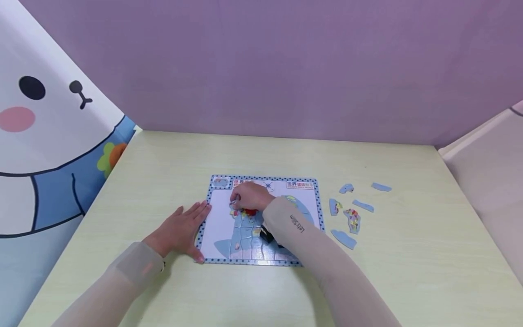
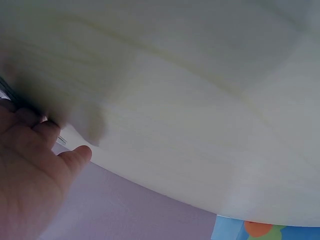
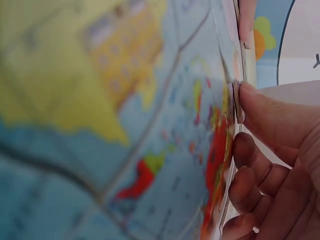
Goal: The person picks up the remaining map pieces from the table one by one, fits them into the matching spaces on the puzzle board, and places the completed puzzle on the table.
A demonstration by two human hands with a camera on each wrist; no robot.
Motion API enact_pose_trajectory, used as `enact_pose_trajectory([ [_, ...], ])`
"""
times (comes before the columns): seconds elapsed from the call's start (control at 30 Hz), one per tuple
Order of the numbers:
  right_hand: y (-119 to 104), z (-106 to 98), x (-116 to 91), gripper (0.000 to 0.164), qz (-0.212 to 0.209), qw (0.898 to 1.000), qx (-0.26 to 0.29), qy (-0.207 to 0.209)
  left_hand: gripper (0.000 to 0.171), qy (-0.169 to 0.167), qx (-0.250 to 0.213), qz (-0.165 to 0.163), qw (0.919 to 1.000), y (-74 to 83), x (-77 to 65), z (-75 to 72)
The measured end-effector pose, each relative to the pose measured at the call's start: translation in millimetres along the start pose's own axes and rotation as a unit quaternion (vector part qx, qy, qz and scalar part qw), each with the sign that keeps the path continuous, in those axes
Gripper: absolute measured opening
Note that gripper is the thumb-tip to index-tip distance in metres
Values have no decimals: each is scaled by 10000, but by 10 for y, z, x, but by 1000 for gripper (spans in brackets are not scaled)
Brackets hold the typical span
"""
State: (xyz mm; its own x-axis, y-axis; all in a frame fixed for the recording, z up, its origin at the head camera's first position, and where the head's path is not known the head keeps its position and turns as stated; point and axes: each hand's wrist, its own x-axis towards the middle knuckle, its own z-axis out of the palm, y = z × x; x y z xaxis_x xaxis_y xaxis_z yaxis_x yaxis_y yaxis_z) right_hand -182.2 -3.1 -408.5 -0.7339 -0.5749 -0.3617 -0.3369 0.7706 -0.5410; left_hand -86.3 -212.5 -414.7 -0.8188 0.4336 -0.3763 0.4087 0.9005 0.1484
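Observation:
A world-map jigsaw puzzle board (image 1: 216,218) with a dotted blue border lies on the table, its lower middle filled with joined blue pieces (image 1: 246,243). Over its upper left part, my right hand (image 1: 251,196) pinches a small puzzle piece (image 3: 237,102) between thumb and fingers, close against the red and yellow map area. The fingers hide most of that piece. My left hand (image 1: 181,231) lies spread at the board's left edge, fingertips and thumb on the border. Only part of the left hand (image 2: 30,170) shows in the left wrist view.
Several loose puzzle pieces lie right of the board, among them a colourful map piece (image 1: 353,221) and a plain blue one (image 1: 344,239). A purple wall (image 1: 286,68) stands behind the pale table (image 1: 408,272). A cartoon-printed panel (image 1: 45,150) is at the left.

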Motion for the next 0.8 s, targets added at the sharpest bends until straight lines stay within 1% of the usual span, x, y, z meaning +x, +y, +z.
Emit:
enact_pose_trajectory([
  [0.3, -19, 11, 10, 16, 228, 9997, -5, 26, 131, -85, -110, -38, 9999, -8, 26, -12],
  [0.4, -4, 9, -3, 19, 194, 9998, 59, -22, 131, -100, -117, -39, 9999, -7, 29, 1],
  [0.47, 27, -10, -29, 25, 18, 9996, 258, -74, 131, -103, -113, -33, 9999, -11, 33, 11],
  [0.53, 69, -49, -77, 32, -227, 9978, 619, -115, 131, -112, -109, -23, 9999, -18, 39, 19],
  [0.63, 152, -152, -198, 41, -511, 9905, 1276, -89, 132, -128, -121, -35, 9998, -31, 46, 22],
  [0.7, 227, -245, -300, 42, -569, 9856, 1593, 35, 132, -130, -120, -49, 9998, -42, 49, 23],
  [0.8, 390, -395, -465, 41, -504, 9840, 1672, 350, 133, -146, -109, -35, 9998, -51, 47, 28],
])
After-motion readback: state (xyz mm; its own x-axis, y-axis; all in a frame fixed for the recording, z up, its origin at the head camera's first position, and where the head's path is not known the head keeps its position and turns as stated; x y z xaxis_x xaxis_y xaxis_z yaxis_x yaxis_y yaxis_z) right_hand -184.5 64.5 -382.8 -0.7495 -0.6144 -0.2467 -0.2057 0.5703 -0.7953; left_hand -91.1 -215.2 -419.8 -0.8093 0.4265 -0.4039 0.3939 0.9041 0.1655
